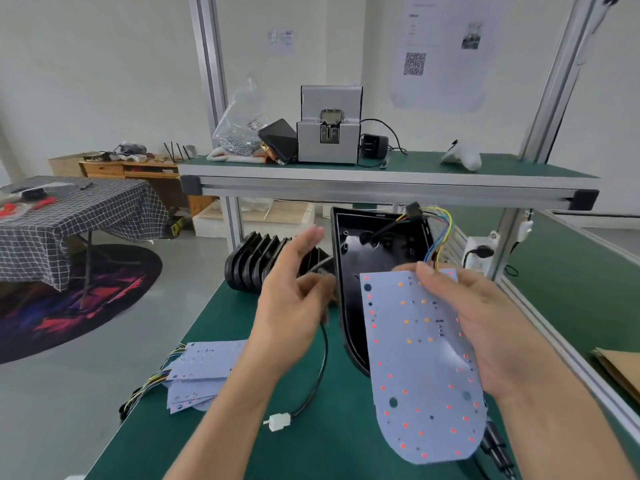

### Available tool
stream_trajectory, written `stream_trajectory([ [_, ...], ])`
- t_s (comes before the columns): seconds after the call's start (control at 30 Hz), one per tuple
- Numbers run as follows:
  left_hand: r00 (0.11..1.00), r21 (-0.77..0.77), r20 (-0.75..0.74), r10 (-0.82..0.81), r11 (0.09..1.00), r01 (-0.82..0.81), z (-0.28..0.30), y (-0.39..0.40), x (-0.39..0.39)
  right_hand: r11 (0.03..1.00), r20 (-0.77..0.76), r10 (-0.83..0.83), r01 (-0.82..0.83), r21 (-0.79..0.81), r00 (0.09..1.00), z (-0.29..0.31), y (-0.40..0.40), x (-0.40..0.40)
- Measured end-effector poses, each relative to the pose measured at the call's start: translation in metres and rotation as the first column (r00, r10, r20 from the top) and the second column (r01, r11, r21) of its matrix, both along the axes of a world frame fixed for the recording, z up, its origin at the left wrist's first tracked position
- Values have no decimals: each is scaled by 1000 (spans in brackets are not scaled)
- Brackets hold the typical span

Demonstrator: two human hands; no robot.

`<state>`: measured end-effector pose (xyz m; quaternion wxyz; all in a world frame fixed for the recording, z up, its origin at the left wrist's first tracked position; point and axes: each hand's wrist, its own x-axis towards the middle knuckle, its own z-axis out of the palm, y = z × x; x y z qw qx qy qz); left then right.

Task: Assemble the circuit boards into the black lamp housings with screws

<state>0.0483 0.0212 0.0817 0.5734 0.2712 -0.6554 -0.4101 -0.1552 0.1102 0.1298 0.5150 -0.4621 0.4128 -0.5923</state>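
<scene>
Left grip [294, 289] hovers at centre with fingers loosely curled and apart, clamped on nothing that can be made out; a black cable [320, 368] runs down from beneath it to a white connector [277, 421] on the green worktop [214, 323]. At eight o'clock of that hand lies a stack of circuit boards [201, 372] with coloured wires. At eleven o'clock of it stands a row of black lamp housings [254, 263]. Just right of it, an open black lamp housing [353, 271] stands tilted, coloured wires [438, 233] looping from its top. Right grip [485, 327], at four o'clock of the housing, is clamped on a pale circuit board [419, 372], thumb on its face, held over the housing's lower part. Above, at twelve o'clock, a shelf [381, 171] carries a grey machine [329, 133].
</scene>
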Motion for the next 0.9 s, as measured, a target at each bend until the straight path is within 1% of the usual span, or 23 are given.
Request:
stream_trajectory([
  [0.1, 989, -10, 16, -144, 989, 144, 8, -3, -14, 1000, -21, 30, -30, 3, 999, -7, 4, 3],
  [0.17, 985, 87, -43, -169, 981, 172, 2, -1, -21, 999, -10, 38, -38, -2, 999, -9, 6, 2],
  [0.2, 987, 153, -59, -149, 976, 156, -5, 1, -23, 999, -5, 44, -44, -14, 999, -10, 8, 1],
  [0.27, 999, 274, 2, -54, 960, 52, -23, 5, -27, 996, -11, 71, -71, -56, 997, -15, 9, -1],
  [0.3, 999, 338, 18, -41, 941, 32, -32, 9, -29, 993, -23, 89, -91, -71, 996, -19, 10, 0],
  [0.33, 997, 412, -23, -80, 907, 82, -39, 13, -30, 992, -37, 96, -99, -76, 995, -23, 10, 1],
  [0.37, 975, 481, -133, -178, 849, 220, -44, 16, -30, 992, -51, 93, -97, -75, 994, -29, 8, 3],
  [0.4, 924, 521, -249, -289, 765, 380, -47, 17, -29, 994, -61, 82, -86, -63, 995, -37, 6, 5],
  [0.43, 878, 540, -343, -334, 695, 475, -49, 17, -27, 996, -64, 75, -78, -45, 995, -47, 4, 7],
  [0.47, 854, 553, -386, -348, 654, 516, -51, 16, -22, 997, -60, 73, -75, -27, 996, -58, 2, 8],
  [0.5, 839, 552, -414, -353, 635, 540, -52, 17, -18, 997, -54, 74, -75, -12, 996, -69, 0, 9],
  [0.57, 820, 510, -429, -379, 648, 566, -53, 18, -13, 998, -70, 57, -56, 9, 996, -88, -4, 11],
  [0.63, 842, 513, -388, -374, 671, 535, -53, 22, -12, 1000, -108, 5, -4, 14, 994, -103, -9, 13],
  [0.7, 918, 523, -260, -299, 756, 394, -55, 24, -13, 999, -145, -42, 45, 19, 989, -113, -14, 14],
  [0.77, 966, 472, -154, -206, 844, 256, -58, 22, -9, 998, -214, -53, 56, 7, 975, -121, -19, 13],
  [0.83, 991, 366, -74, -108, 922, 127, -62, 21, -1, 1000, -270, -29, 29, -5, 962, -127, -20, 12],
  [0.9, 998, 217, 16, -63, 974, 58, -66, 23, 5, 1000, -289, -13, 13, 0, 957, -131, -21, 11],
])
